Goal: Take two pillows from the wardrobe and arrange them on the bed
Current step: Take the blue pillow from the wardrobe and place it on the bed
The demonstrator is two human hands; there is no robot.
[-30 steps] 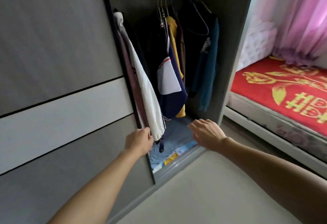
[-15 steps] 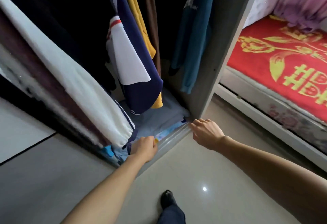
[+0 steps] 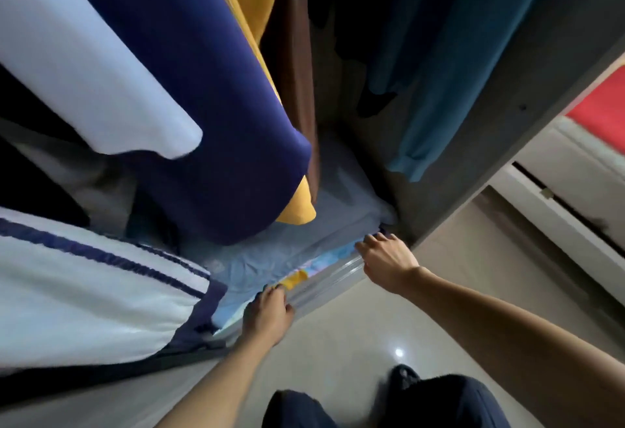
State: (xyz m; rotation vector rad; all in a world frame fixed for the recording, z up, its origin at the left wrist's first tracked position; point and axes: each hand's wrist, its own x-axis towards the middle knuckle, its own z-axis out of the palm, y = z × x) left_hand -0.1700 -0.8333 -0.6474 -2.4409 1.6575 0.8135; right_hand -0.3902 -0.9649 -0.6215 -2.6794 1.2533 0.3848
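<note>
A pale blue pillow [image 3: 291, 241] lies flat on the wardrobe floor under the hanging clothes. Beneath it shows the front edge of a second pillow [image 3: 321, 263] with a blue and yellow print. My left hand [image 3: 269, 314] is at the pillows' front edge on the left, its fingers curled onto the fabric. My right hand [image 3: 385, 258] reaches the right front corner, fingertips tucked in at the edge between the two pillows. Whether either hand has a firm hold is unclear. A strip of the red bed [image 3: 602, 106] shows at the far right.
Hanging clothes crowd the space above the pillows: a navy and white top [image 3: 209, 96], a yellow garment [image 3: 297, 207], a teal one [image 3: 449, 72], a white striped sleeve [image 3: 84, 292]. The wardrobe's side panel [image 3: 507, 116] stands right of my right hand. My leg and shoe [image 3: 402, 380] are on the tiled floor.
I have bent down closer to the wardrobe floor. Both hands moved forward from the door edge and sill to the front edge of the stacked pillows.
</note>
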